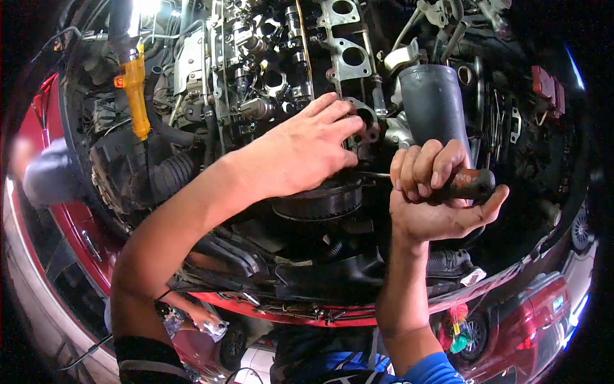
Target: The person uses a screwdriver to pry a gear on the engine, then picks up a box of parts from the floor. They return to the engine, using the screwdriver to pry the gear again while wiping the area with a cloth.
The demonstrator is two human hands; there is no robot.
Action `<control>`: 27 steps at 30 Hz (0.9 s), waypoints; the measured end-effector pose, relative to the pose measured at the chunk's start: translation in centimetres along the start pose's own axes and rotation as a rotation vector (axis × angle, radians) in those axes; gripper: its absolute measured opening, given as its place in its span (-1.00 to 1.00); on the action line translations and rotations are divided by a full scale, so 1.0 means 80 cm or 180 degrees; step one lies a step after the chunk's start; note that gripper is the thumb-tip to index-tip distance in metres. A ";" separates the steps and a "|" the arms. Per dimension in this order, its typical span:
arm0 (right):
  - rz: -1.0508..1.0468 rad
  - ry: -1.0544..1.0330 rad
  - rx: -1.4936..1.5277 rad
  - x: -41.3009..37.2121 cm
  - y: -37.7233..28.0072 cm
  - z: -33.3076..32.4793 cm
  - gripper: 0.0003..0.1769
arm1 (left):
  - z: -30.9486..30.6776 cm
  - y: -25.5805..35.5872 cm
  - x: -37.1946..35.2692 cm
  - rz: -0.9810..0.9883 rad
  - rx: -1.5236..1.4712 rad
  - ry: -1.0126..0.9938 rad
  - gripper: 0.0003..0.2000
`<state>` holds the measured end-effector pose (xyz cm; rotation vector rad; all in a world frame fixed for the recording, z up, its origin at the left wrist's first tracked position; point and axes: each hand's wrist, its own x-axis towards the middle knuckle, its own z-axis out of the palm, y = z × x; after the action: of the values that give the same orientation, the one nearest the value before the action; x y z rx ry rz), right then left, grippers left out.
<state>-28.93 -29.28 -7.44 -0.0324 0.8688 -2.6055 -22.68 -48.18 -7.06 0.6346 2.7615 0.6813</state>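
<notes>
My right hand (427, 192) is wrapped round the worn orange-and-black handle of a screwdriver (472, 184). Its thin metal shaft points left, toward the front of an opened engine (275, 80), and its tip is hidden. My left hand (310, 150) lies palm down over the engine's front edge with bent fingers. Their tips are out of sight, so what they grip there cannot be made out. Just below my left hand sits a dark round pulley (320, 203). Beside the fingers runs a metal flange with port openings (352, 56).
A lit work lamp with a yellow-orange body (133, 96) hangs at left. A black cylinder (432, 96) rises behind my right hand. Ribbed hose (163, 176) lies left. Another person's hand (203, 318) holds something clear below. Red cars (531, 320) stand around the bay.
</notes>
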 end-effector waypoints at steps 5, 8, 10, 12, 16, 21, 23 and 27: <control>0.0054 -0.0145 -0.0032 -0.001 -0.003 -0.003 -0.15 | -0.014 -0.010 -0.011 -0.0024 -0.0056 0.0011 -0.77; 0.0031 -0.0084 -0.0015 -0.001 -0.003 -0.002 -0.13 | -0.024 -0.008 -0.015 -0.0188 -0.0151 0.0076 -0.75; -0.0015 0.0011 0.0013 -0.001 -0.003 0.001 -0.08 | -0.030 -0.006 -0.018 -0.0255 -0.0182 0.0080 -0.75; -0.0033 0.0050 0.0051 -0.001 -0.005 0.002 -0.08 | -0.036 -0.003 -0.021 -0.0346 -0.0184 0.0159 -0.78; -0.0011 0.0040 0.0032 -0.001 -0.006 -0.001 -0.07 | -0.043 0.003 -0.033 -0.0542 -0.0192 0.0288 -0.83; -0.0149 0.0057 0.0032 -0.005 -0.017 0.002 -0.06 | -0.054 0.011 -0.053 -0.0851 -0.0004 0.0589 -0.84; -0.0129 0.0066 0.0027 -0.006 -0.020 -0.001 -0.06 | -0.062 0.021 -0.066 -0.1054 0.0025 0.0691 -0.84; -0.0083 -0.0079 0.0072 -0.005 -0.030 0.001 -0.06 | -0.063 0.034 -0.092 -0.1335 -0.0061 0.0717 -0.81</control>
<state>-29.43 -27.38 -5.95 -0.0701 0.8355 -2.6333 -16.81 -51.35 -0.50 -0.0377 2.9450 0.7141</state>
